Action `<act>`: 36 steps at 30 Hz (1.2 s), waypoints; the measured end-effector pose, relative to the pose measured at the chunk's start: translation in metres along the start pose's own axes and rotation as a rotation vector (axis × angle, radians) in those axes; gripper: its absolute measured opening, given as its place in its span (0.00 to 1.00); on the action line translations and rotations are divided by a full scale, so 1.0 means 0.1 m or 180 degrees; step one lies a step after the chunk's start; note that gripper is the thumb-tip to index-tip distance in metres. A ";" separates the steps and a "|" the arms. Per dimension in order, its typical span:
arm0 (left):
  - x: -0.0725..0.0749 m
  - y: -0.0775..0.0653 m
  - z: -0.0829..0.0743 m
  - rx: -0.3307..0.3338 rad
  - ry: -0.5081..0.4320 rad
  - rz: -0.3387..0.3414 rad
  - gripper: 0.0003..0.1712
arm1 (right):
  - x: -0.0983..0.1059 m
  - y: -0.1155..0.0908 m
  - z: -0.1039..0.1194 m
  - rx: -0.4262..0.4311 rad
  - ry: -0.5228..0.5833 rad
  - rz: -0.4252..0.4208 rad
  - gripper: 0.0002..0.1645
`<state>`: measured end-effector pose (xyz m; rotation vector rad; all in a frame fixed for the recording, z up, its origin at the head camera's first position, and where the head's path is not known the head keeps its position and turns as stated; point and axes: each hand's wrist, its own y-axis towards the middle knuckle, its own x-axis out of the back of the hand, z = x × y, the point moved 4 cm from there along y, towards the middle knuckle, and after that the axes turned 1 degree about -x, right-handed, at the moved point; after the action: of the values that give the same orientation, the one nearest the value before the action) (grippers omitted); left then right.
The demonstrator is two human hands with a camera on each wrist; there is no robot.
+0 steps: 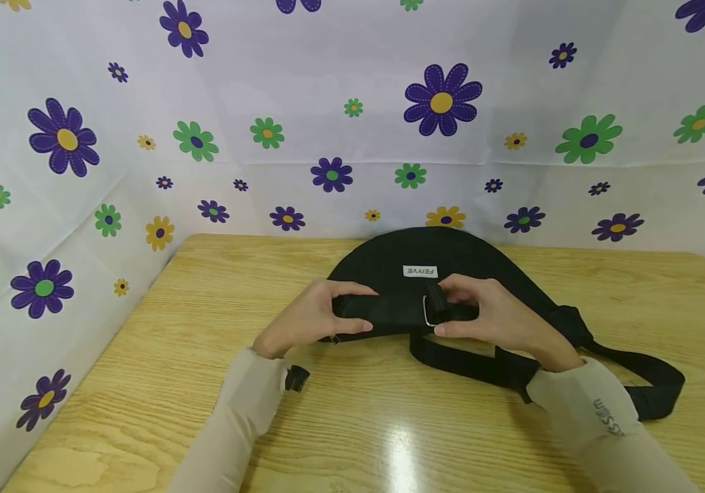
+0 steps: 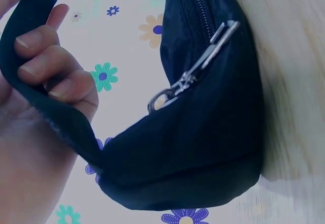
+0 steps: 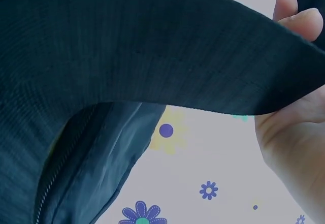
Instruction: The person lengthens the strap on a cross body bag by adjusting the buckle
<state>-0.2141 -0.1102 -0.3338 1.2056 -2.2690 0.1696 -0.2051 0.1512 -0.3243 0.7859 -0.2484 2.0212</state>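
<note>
A black crossbody bag (image 1: 451, 250) with a white label (image 1: 420, 272) lies flat against the back of the table. My left hand (image 1: 314, 313) grips the black strap (image 1: 386, 310) at its left part, in front of the bag. At the strap's metal ring (image 1: 428, 311), my right hand (image 1: 493, 311) pinches the webbing between thumb and fingers. The left wrist view shows fingers curled round the strap, beside the bag's zipper pull (image 2: 210, 51). In the right wrist view the wide webbing (image 3: 167, 46) hides part of the right hand (image 3: 297, 117).
More strap (image 1: 654, 400) loops across the table on the right, passing by the right sleeve (image 1: 599, 404). A small black piece (image 1: 296, 378) shows beside the left sleeve (image 1: 250, 394). Flower-printed cloth (image 1: 352, 137) hangs behind and left of the wooden table (image 1: 352, 424).
</note>
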 end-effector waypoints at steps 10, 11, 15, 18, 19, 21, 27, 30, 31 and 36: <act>0.09 -0.04 0.02 0.0070 -0.0026 -0.0006 0.25 | 0.08 -0.06 -0.04 -0.0057 -0.0139 -0.0063 0.25; 0.11 -0.05 0.02 0.0049 -0.0007 -0.0026 0.25 | 0.10 -0.07 -0.04 -0.0060 -0.0154 -0.0075 0.25; 0.16 -0.06 0.04 -0.0031 0.0021 -0.0076 0.24 | 0.15 -0.10 -0.07 -0.0069 -0.0215 -0.0117 0.25; 0.20 -0.07 0.06 -0.0045 0.0013 -0.0088 0.25 | 0.19 -0.12 -0.08 -0.0032 -0.0209 -0.0132 0.24; 0.21 -0.08 0.06 -0.0041 0.0000 -0.0096 0.25 | 0.20 -0.13 -0.08 -0.0017 -0.0189 -0.0136 0.24; 0.23 -0.09 0.06 -0.0055 0.0003 -0.0110 0.24 | 0.21 -0.15 -0.08 0.0015 -0.0158 -0.0131 0.23; 0.25 -0.10 0.08 -0.0037 -0.0056 -0.0107 0.24 | 0.22 -0.17 -0.10 0.0060 -0.0151 -0.0086 0.23; 0.25 -0.10 0.09 -0.0026 -0.0090 -0.0098 0.23 | 0.22 -0.17 -0.10 0.0045 -0.0157 -0.0084 0.23; 0.25 -0.10 0.09 -0.0024 -0.0095 -0.0096 0.23 | 0.21 -0.17 -0.10 0.0041 -0.0160 -0.0080 0.23; 0.25 -0.10 0.08 -0.0022 -0.0075 -0.0094 0.24 | 0.21 -0.18 -0.10 0.0037 -0.0152 -0.0063 0.23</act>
<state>-0.2200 -0.1367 -0.3287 1.2430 -2.2689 0.1369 -0.2028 0.1801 -0.3219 0.8415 -0.2554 1.9886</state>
